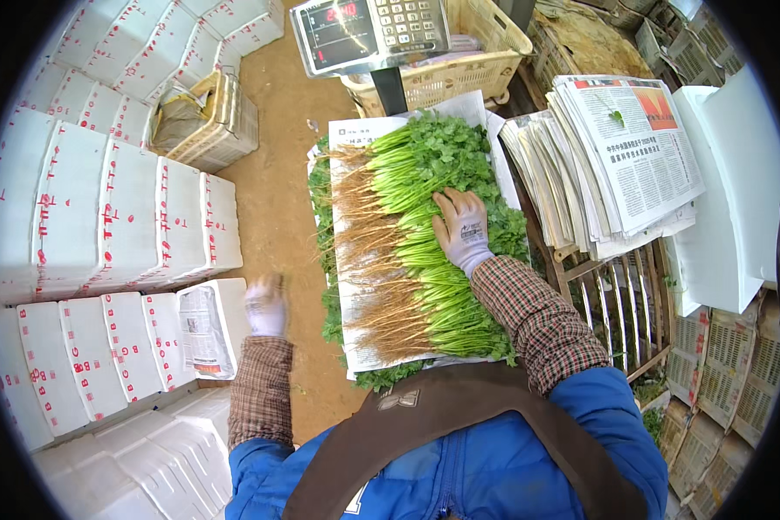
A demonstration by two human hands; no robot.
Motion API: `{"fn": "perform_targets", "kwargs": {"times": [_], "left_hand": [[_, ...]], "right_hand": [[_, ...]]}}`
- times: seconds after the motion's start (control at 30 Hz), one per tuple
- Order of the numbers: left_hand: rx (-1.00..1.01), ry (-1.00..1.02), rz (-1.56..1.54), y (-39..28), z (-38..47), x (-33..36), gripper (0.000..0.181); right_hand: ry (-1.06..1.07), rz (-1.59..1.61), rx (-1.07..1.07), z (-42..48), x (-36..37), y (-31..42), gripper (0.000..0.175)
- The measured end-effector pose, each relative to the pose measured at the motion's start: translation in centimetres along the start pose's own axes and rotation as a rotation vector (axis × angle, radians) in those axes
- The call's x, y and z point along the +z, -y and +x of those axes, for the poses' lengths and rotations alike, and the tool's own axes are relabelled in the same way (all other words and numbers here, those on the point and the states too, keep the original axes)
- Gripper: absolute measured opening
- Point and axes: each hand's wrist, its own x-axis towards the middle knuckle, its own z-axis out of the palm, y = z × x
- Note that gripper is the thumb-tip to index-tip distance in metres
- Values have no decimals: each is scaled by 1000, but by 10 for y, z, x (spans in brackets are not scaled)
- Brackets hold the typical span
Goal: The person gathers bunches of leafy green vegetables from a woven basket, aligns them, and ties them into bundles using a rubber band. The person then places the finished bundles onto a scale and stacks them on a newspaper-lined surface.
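Observation:
Bunches of coriander [429, 253] lie side by side on a sheet of newspaper [357, 325] in front of me, brown roots [370, 260] to the left and leaves to the right. More green leaves [331, 305] poke out beneath the sheet. My right hand [461, 224], in a pale work glove, rests on the stems and leaves with its fingers slightly apart. Off to the left, my gloved left hand [266, 305] is over the earth floor, beside an open white foam box [237, 325] lined with newspaper. Motion blurs its fingers, and no held thing shows.
A digital scale display [367, 32] stands beyond the coriander, before a plastic crate [442, 78]. At right, a newspaper stack [630, 162] sits by a metal rack [617, 312] and white foam pieces [734, 195]. Taped foam boxes [130, 208] and a basket [208, 120] line the left.

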Motion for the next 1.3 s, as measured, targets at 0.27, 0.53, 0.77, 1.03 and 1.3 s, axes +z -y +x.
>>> {"fn": "perform_targets", "kwargs": {"times": [0.27,0.53,0.77,1.03,1.3], "left_hand": [[612,35,-709,-193,101,-86,65],[-618,507,-568,-65,299,129,76],[-323,-172,-379,-127,263,139,35],[-535,85,-315,-79,248,115,41],[102,-82,-284,-182,190,125,40]], "right_hand": [[64,-56,43,-3,-15,0,41],[30,66,-74,115,-60,35,50],[781,-316,174,176,8,-15,64],[502,-268,479,150,22,-12,50],[432,-171,64,136,11,11,44]]}}
